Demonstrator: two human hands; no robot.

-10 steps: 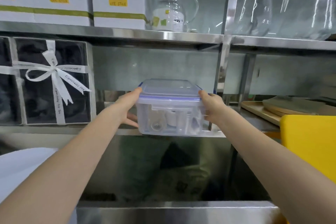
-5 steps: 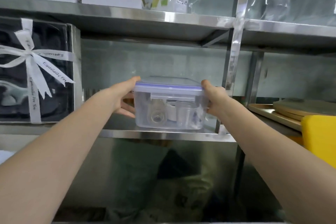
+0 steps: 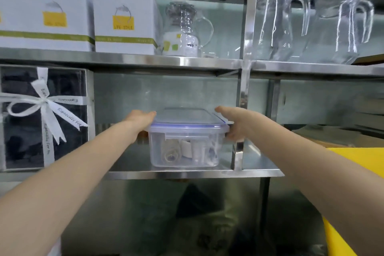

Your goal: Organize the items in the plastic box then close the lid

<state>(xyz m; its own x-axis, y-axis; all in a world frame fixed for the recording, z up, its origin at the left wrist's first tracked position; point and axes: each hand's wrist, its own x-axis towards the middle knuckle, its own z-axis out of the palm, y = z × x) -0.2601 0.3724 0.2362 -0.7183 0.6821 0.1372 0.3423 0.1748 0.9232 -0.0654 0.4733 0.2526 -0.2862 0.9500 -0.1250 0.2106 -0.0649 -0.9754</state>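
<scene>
Clear plastic box (image 3: 185,147) with blue-trimmed lid (image 3: 188,117) sat on steel shelf (image 3: 133,165). Left hand (image 3: 141,118) and right hand (image 3: 234,122) flanked it, fingers (image 3: 221,109) clasping both ends, probably for balance.

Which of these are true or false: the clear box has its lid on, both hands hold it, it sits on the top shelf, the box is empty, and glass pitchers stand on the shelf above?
1. The clear plastic box has its lid on. True.
2. The left hand and right hand are at its two ends. True.
3. It sits on the top shelf. False: it rests on the lower steel shelf.
4. The box is empty. False: small items show through its wall.
5. Glass pitchers stand on the shelf above. True.
</scene>
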